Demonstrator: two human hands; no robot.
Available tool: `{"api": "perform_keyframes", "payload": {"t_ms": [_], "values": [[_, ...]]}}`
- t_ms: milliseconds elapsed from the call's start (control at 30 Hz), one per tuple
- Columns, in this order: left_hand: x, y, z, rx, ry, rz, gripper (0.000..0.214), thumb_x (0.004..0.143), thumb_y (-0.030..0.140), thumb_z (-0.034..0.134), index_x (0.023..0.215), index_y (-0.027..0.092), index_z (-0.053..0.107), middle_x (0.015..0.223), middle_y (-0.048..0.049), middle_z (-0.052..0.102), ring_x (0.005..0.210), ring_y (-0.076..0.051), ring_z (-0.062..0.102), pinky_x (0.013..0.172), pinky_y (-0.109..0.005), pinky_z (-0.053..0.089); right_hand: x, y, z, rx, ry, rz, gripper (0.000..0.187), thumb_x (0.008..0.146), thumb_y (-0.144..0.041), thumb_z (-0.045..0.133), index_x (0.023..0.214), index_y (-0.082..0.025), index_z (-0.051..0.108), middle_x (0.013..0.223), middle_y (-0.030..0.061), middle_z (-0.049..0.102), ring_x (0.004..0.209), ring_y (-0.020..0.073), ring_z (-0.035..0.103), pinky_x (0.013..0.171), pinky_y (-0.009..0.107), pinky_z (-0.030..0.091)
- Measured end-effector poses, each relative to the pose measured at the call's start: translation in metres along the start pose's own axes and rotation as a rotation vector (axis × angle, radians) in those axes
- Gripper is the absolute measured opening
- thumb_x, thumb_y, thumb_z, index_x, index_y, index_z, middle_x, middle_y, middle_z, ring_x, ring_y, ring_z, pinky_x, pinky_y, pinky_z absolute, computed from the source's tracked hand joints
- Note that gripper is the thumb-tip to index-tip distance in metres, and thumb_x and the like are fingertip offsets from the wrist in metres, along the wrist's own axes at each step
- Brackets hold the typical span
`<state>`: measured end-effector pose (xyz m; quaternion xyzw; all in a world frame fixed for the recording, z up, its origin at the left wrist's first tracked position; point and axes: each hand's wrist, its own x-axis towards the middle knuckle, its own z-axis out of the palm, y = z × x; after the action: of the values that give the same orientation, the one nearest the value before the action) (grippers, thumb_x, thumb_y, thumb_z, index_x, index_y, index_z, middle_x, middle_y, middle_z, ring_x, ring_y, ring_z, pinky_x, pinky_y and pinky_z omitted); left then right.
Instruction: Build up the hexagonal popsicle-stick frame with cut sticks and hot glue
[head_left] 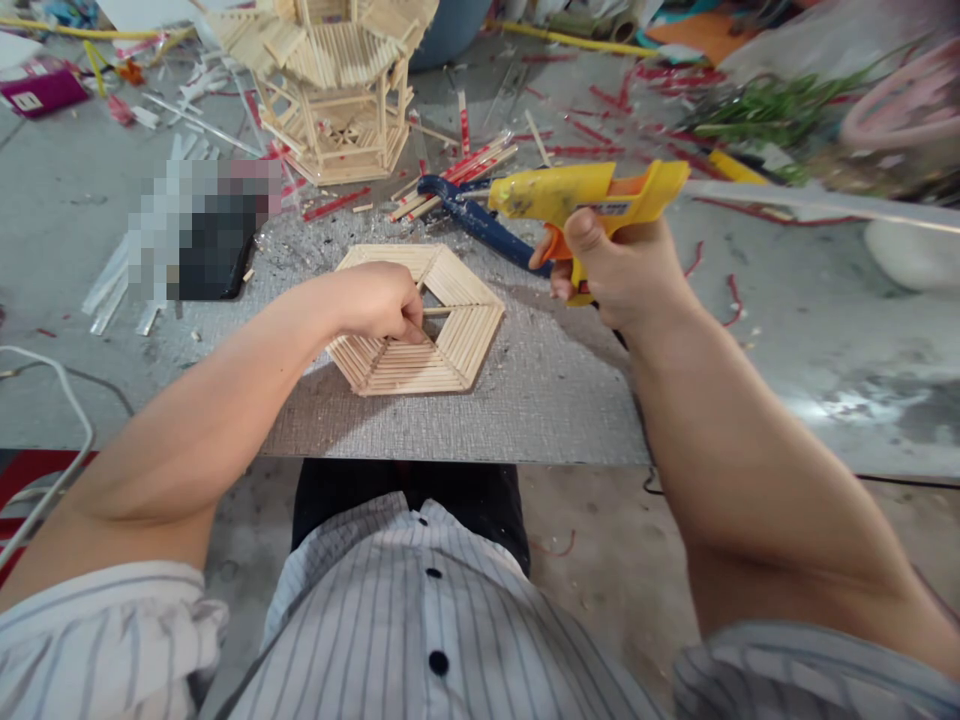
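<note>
A flat hexagon of wooden sticks (461, 335) with an open middle lies on a grey mat (540, 400). My left hand (379, 300) rests on the hexagon, its fingers pinched on a thin wooden stick (437, 311) lying across the open middle. My right hand (622, 275) is closed round the handle of a yellow glue gun (581, 192) with an orange trigger. The gun is held above the mat to the right of the hexagon, its nozzle pointing left.
A tall pavilion model of wooden sticks (337, 90) stands at the back. Blue-handled pliers (469, 210) and loose red and wooden sticks (457, 170) lie behind the hexagon. A dark phone (214, 250) sits at left, green plants (757, 115) at right, a white cable (52, 400) at far left.
</note>
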<state>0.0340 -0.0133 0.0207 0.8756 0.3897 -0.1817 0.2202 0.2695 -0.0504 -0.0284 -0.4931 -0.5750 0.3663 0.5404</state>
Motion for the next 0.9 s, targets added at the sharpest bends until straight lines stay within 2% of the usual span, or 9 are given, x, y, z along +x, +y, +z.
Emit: {"api": "perform_keyframes", "payload": {"t_ms": [233, 333, 467, 667, 900], "values": [[-0.003, -0.005, 0.000, 0.010, 0.008, 0.024, 0.029, 0.077, 0.039, 0.062, 0.091, 0.018, 0.075, 0.076, -0.0013, 0.070, 0.071, -0.014, 0.058, 0.068, -0.025, 0.035, -0.001, -0.007, 0.005, 0.038, 0.048, 0.052, 0.062, 0.045, -0.074, 0.074, 0.071, -0.021, 0.055, 0.054, -0.0052, 0.060, 0.029, 0.0056, 0.043, 0.028, 0.021, 0.034], [-0.007, -0.010, -0.003, -0.038, 0.016, 0.080, 0.027, 0.076, 0.038, 0.061, 0.089, 0.018, 0.075, 0.080, -0.0006, 0.072, 0.072, -0.013, 0.059, 0.067, -0.023, 0.036, -0.001, -0.009, 0.005, 0.035, 0.043, 0.050, 0.061, 0.047, -0.074, 0.073, 0.068, -0.021, 0.054, 0.055, -0.0049, 0.061, 0.029, 0.0049, 0.043, 0.029, 0.020, 0.032], [-0.009, -0.014, -0.005, -0.049, 0.007, 0.082, 0.024, 0.076, 0.033, 0.061, 0.088, 0.019, 0.075, 0.083, -0.0003, 0.073, 0.073, -0.012, 0.061, 0.067, -0.022, 0.037, 0.000, -0.007, 0.003, 0.025, 0.048, 0.048, 0.061, 0.048, -0.075, 0.072, 0.069, -0.021, 0.054, 0.056, -0.0048, 0.061, 0.030, 0.0050, 0.043, 0.029, 0.021, 0.031], [-0.005, -0.014, -0.002, -0.055, 0.006, 0.095, 0.022, 0.074, 0.031, 0.063, 0.088, 0.020, 0.076, 0.085, 0.0009, 0.075, 0.074, -0.012, 0.062, 0.069, -0.022, 0.038, 0.001, -0.002, -0.002, 0.002, -0.011, 0.028, 0.057, 0.057, -0.072, 0.070, 0.071, -0.020, 0.056, 0.060, -0.0024, 0.064, 0.032, 0.0054, 0.045, 0.031, 0.021, 0.035], [-0.006, -0.009, -0.003, -0.021, 0.000, 0.047, 0.020, 0.074, 0.028, 0.065, 0.088, 0.020, 0.077, 0.082, 0.0006, 0.074, 0.071, -0.012, 0.061, 0.069, -0.022, 0.038, -0.001, -0.008, 0.005, 0.024, 0.056, 0.037, 0.062, 0.047, -0.075, 0.073, 0.071, -0.021, 0.054, 0.054, -0.0051, 0.061, 0.029, 0.0057, 0.042, 0.029, 0.022, 0.031]]}}
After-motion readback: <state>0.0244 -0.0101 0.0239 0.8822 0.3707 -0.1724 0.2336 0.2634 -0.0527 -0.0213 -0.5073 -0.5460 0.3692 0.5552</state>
